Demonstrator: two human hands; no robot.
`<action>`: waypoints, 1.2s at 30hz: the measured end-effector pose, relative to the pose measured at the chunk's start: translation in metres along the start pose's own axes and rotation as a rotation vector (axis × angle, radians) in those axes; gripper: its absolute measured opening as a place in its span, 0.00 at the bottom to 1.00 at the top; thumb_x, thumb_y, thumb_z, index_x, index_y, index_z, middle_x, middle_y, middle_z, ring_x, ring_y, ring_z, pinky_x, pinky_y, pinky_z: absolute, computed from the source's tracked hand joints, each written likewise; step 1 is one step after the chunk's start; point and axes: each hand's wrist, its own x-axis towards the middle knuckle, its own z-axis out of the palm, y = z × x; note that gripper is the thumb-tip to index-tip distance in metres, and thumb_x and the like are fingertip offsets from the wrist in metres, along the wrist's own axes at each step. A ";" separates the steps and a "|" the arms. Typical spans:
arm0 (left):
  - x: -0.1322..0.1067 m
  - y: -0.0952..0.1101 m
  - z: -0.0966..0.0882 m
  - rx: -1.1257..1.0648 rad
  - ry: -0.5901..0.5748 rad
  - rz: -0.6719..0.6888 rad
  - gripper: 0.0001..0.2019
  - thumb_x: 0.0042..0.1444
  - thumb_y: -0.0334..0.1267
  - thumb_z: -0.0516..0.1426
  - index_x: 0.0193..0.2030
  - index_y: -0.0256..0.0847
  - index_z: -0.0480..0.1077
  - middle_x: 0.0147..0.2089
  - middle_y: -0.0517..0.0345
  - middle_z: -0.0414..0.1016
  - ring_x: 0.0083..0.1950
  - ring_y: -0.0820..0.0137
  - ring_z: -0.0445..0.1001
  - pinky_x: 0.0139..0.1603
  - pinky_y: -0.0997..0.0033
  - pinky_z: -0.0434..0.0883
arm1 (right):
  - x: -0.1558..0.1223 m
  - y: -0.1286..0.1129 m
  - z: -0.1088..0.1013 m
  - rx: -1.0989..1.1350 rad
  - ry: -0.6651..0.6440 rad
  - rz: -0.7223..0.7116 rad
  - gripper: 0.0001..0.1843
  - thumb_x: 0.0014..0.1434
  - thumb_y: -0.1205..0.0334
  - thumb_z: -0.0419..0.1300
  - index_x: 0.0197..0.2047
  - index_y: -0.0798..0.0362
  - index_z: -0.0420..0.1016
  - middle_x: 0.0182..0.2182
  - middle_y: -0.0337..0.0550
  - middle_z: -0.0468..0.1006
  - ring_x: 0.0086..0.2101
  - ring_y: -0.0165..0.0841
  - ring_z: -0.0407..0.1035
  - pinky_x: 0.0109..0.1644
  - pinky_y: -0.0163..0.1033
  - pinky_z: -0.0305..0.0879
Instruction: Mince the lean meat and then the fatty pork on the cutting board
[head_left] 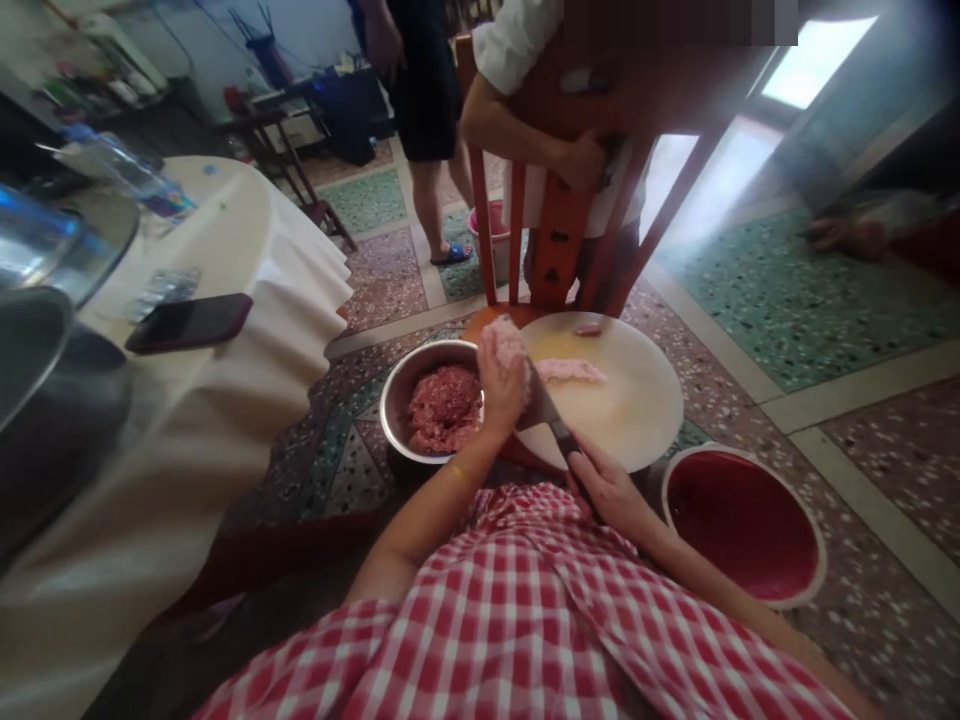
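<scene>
My right hand grips the handle of a knife, whose blade slants up and left toward my other hand. My left hand is closed around a clump of pale pink chopped meat, held beside the blade between bowl and board. Red minced meat is heaped in a steel bowl just left of that hand. On the round white cutting board lie a strip of pale chopped meat and a small pink piece near the far rim.
Board and bowl are at a wooden chair; a person's arm rests behind its back. A red-lined bucket stands at right. The cloth-covered table at left bears a phone and a bottle. Another person's legs are beyond.
</scene>
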 end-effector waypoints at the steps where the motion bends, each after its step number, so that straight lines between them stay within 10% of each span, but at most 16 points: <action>1: 0.002 -0.012 -0.016 0.002 0.034 -0.053 0.28 0.59 0.48 0.48 0.63 0.41 0.48 0.67 0.51 0.47 0.68 0.68 0.46 0.67 0.64 0.45 | 0.009 -0.005 0.008 -0.046 -0.063 -0.006 0.31 0.59 0.50 0.48 0.63 0.54 0.53 0.14 0.28 0.62 0.12 0.24 0.53 0.14 0.29 0.51; 7: 0.003 -0.097 -0.097 -0.030 0.151 -0.536 0.22 0.61 0.44 0.43 0.58 0.38 0.59 0.60 0.49 0.62 0.61 0.68 0.60 0.64 0.64 0.55 | 0.064 -0.012 0.049 -0.392 -0.224 -0.216 0.21 0.59 0.61 0.48 0.54 0.50 0.68 0.40 0.42 0.77 0.39 0.35 0.70 0.47 0.41 0.64; 15: -0.009 -0.141 -0.125 0.006 0.120 -0.504 0.18 0.57 0.39 0.49 0.54 0.39 0.65 0.56 0.52 0.67 0.58 0.67 0.64 0.62 0.63 0.58 | 0.077 -0.002 0.048 -0.460 -0.142 -0.225 0.24 0.59 0.59 0.48 0.58 0.51 0.64 0.48 0.45 0.74 0.47 0.39 0.67 0.53 0.47 0.59; 20: -0.009 -0.136 -0.126 0.150 0.060 -0.377 0.18 0.58 0.38 0.47 0.53 0.40 0.66 0.59 0.52 0.63 0.61 0.67 0.60 0.64 0.62 0.54 | 0.075 -0.010 0.043 -0.343 -0.103 -0.081 0.26 0.58 0.56 0.48 0.58 0.52 0.63 0.28 0.40 0.76 0.24 0.31 0.68 0.31 0.37 0.67; 23: -0.008 -0.116 -0.124 0.310 -0.012 -0.168 0.20 0.59 0.39 0.45 0.56 0.40 0.63 0.63 0.52 0.57 0.66 0.66 0.51 0.66 0.60 0.49 | 0.074 -0.013 0.043 -0.151 -0.175 0.077 0.27 0.58 0.54 0.48 0.60 0.52 0.60 0.16 0.30 0.65 0.12 0.24 0.56 0.14 0.29 0.53; 31: -0.045 -0.065 -0.105 0.704 -0.579 0.110 0.29 0.57 0.47 0.49 0.64 0.46 0.50 0.70 0.50 0.34 0.69 0.55 0.30 0.64 0.44 0.38 | 0.078 -0.008 0.041 0.158 -0.261 0.319 0.25 0.57 0.57 0.51 0.58 0.50 0.59 0.17 0.30 0.65 0.12 0.21 0.55 0.11 0.24 0.48; 36: -0.040 -0.073 -0.107 0.815 -0.607 0.060 0.30 0.57 0.50 0.48 0.65 0.46 0.46 0.70 0.48 0.33 0.69 0.53 0.29 0.63 0.42 0.37 | 0.076 -0.013 0.034 0.200 -0.318 0.357 0.25 0.58 0.56 0.51 0.58 0.49 0.59 0.17 0.30 0.65 0.11 0.21 0.55 0.11 0.24 0.50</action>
